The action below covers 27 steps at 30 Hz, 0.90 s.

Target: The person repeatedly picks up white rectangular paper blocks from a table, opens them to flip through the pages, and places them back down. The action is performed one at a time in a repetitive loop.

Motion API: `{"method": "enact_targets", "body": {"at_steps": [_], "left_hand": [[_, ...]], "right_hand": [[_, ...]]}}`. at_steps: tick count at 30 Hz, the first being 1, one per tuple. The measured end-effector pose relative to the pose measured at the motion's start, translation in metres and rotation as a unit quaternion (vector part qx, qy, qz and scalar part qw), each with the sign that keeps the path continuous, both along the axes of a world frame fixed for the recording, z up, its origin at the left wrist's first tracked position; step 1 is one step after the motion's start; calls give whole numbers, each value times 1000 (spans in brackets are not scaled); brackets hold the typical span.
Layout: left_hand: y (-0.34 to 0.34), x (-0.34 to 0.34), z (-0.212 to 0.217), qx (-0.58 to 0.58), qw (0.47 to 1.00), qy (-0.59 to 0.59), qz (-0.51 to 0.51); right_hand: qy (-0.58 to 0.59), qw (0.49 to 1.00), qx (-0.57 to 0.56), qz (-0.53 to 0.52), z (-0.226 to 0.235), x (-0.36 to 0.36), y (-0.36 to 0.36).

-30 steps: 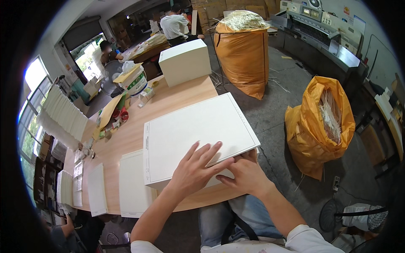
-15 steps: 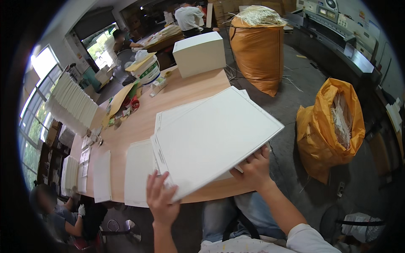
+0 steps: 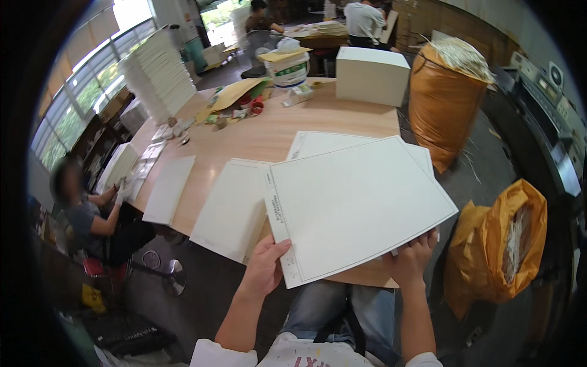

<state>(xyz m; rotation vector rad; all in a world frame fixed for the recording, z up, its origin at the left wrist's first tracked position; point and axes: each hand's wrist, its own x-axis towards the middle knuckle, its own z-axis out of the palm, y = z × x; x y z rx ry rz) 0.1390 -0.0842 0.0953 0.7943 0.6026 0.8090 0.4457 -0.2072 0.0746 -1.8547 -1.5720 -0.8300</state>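
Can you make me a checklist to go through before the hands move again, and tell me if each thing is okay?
1. Left hand has a grip: ok, its thumb is on top at the left edge of the white sheet.
2. Right hand supports the sheet: ok, it is at the near edge, with fingers partly hidden underneath.
3. Sheet lined up with the pile beyond it: not ok, it is turned at an angle.
4. Only one sheet in the hands: cannot tell, the underside is hidden.
5. Co-worker out of the way: ok, seated off at the left side of the table.
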Motion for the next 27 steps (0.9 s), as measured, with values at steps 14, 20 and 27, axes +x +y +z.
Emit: {"method": "enact_targets", "body": {"at_steps": [14, 20, 27], "left_hand": [[88, -155, -103, 49, 955, -40, 290], [110, -175, -181, -114, 939, 88, 311], [111, -201, -185, -125, 962, 39, 240]], "right_hand": [[15, 999, -34, 5, 11, -5, -1], [20, 999, -40, 11, 13, -10, 1], [26, 999, -44, 4, 13, -12, 2]]}}
